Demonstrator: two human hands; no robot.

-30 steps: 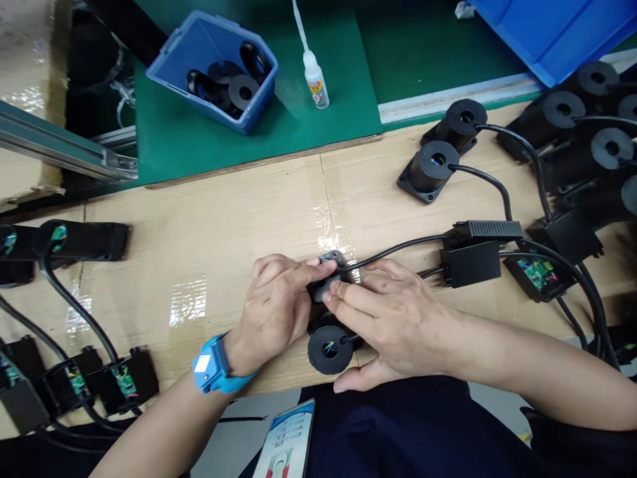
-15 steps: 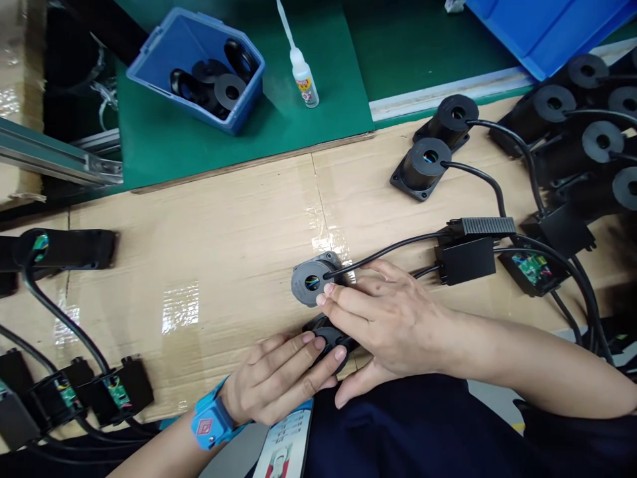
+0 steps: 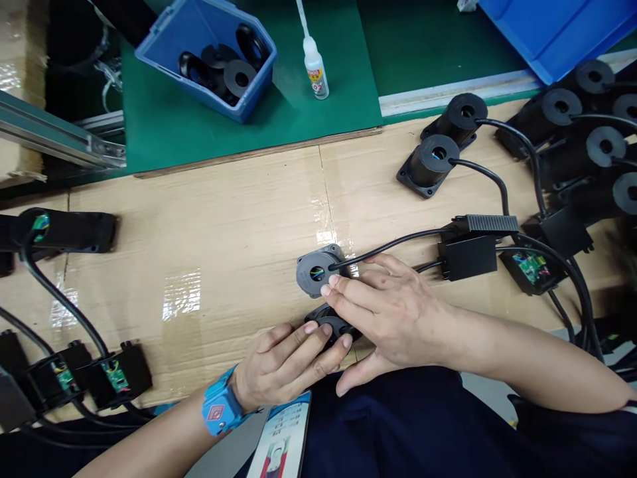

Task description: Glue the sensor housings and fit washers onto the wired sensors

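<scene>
Two black round housings stand close together in front of me. The farther housing (image 3: pixel 309 275) has a square flange, a cable in its cap and coloured wires in its centre hole. My right hand (image 3: pixel 393 312) touches that cap's near edge with its fingertips; its thumb is spread away toward me. Just nearer lies the second housing (image 3: pixel 331 325), partly hidden by both hands. My left hand (image 3: pixel 291 365), with a blue wrist strap (image 3: pixel 221 408), has its fingers curled over this near housing. The farther housing's cable (image 3: pixel 398 245) runs right to black boxes (image 3: pixel 468 259).
Cabled housings (image 3: pixel 432 159) and an uncovered circuit box (image 3: pixel 535 269) sit to the right. More open boxes (image 3: pixel 117 378) lie at left. Behind are a blue bin (image 3: pixel 209 93) of black rings, a glue bottle (image 3: pixel 316 70) and a blue tray (image 3: pixel 557 33).
The view has shifted slightly. Both hands keep nearly the same hold on the two housings; the left fingers have moved only a little on the near one.
</scene>
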